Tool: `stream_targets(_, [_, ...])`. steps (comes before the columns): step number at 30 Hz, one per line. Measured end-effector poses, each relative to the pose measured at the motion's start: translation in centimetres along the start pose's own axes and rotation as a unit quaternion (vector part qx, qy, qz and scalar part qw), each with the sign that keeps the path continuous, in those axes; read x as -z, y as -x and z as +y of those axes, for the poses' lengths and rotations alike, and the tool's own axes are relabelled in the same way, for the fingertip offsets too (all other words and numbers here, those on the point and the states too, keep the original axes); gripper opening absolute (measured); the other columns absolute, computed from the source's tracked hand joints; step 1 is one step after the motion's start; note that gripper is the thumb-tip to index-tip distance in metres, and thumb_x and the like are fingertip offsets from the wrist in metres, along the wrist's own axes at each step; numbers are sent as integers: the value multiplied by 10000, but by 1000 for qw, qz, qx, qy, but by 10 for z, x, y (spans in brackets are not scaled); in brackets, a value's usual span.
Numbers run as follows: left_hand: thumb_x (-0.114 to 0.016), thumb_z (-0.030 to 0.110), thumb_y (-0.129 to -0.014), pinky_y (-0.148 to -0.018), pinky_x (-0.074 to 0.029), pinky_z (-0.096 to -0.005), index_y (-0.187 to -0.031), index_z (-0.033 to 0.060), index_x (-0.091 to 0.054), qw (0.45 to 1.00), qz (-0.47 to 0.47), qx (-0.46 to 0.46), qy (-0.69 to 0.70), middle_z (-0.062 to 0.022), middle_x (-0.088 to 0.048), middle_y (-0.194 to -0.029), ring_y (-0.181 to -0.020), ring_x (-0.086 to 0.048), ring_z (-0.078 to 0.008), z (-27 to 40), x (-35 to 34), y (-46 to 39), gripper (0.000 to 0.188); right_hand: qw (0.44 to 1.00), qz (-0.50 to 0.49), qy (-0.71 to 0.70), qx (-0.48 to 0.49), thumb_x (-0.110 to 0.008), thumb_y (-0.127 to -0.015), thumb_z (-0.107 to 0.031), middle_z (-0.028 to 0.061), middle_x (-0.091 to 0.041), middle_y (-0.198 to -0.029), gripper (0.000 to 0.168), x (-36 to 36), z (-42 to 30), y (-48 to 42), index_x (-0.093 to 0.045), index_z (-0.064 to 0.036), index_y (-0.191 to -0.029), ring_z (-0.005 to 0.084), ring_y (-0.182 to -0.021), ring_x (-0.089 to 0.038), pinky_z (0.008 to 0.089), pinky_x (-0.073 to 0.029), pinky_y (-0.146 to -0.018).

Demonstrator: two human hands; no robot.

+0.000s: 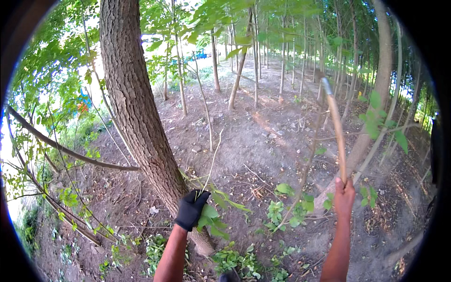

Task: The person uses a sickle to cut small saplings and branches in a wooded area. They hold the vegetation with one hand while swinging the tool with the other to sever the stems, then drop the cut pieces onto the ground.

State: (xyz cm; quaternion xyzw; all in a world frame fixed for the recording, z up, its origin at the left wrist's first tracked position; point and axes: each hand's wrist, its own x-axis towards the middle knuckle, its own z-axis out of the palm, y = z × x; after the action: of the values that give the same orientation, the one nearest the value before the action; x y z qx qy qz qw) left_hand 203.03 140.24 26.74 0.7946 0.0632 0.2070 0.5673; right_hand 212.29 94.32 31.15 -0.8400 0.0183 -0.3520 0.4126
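Observation:
My left hand [192,209], in a black glove, is closed around thin leafy cuttings [211,220] in front of the lower trunk of a rough-barked tree [141,116]. A pale bare stem [215,155] sticks up from this fist. On the right, my bare right hand [344,197] grips the lower end of a long, slightly curved wooden handle [337,130]. The handle points up and forward, with a metal collar [327,86] at its far end. The tool's head beyond the collar is blurred, so its shape is unclear.
A slender sapling [303,176] stands between the raised tool and the large trunk. A bare limb [70,151] reaches left from that trunk. Cut leafy shoots [243,262] lie at its foot. Another leaning trunk [366,141] rises at right; several thin trees stand beyond.

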Motion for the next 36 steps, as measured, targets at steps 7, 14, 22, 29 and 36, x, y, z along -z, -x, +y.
stream_targets(7, [-639, 186, -904, -622, -479, -276, -1006, 32, -700, 998, -47, 2, 53, -47, -675, -779, -674, -602, -96, 30, -47, -16, 195, 999, 42, -2, -7, -615, -934, -289, 85, -460, -624, 352, 51, 43, -11, -493, 18, -812, 171, -587, -418, 373, -377, -538])
stream_targets(14, [-651, 156, -887, -621, -505, -268, -1010, 22, -691, 992, -54, -34, 106, -55, -700, -816, -680, -647, -115, 38, -84, -22, 186, 997, 57, -20, -38, -635, -913, -263, 77, -488, -622, 325, 70, 55, -10, -519, 17, -797, 169, -585, -433, 367, -387, -543])
stream_targets(22, [-666, 121, -869, -633, -441, -239, -964, 33, -686, 990, -45, -37, 129, 22, -648, -798, -703, -541, -54, 50, -101, -12, 131, 998, 28, -41, -46, -638, -895, -227, 46, -464, -624, 271, 94, 47, -4, -540, 11, -811, 135, -595, -428, 336, -374, -543])
stream_targets(29, [-601, 94, -904, -748, -478, -267, -1082, 23, -668, 981, -49, -50, 181, -21, -674, -936, -849, -593, -98, 38, -105, -16, 204, 997, -7, -58, -52, -636, -910, -296, 42, -466, -634, 335, 92, 43, 4, -525, 5, -813, 130, -601, -418, 330, -368, -544])
stream_targets(36, [-635, 179, -922, -510, -459, -241, -1103, 44, -667, 919, -39, 67, 387, -40, -661, -811, -606, -588, -96, 31, -116, -30, 228, 986, -89, -105, -94, -630, -921, -363, -4, -433, -647, 389, 84, 25, 19, -525, -7, -807, 99, -612, -378, 299, -334, -536])
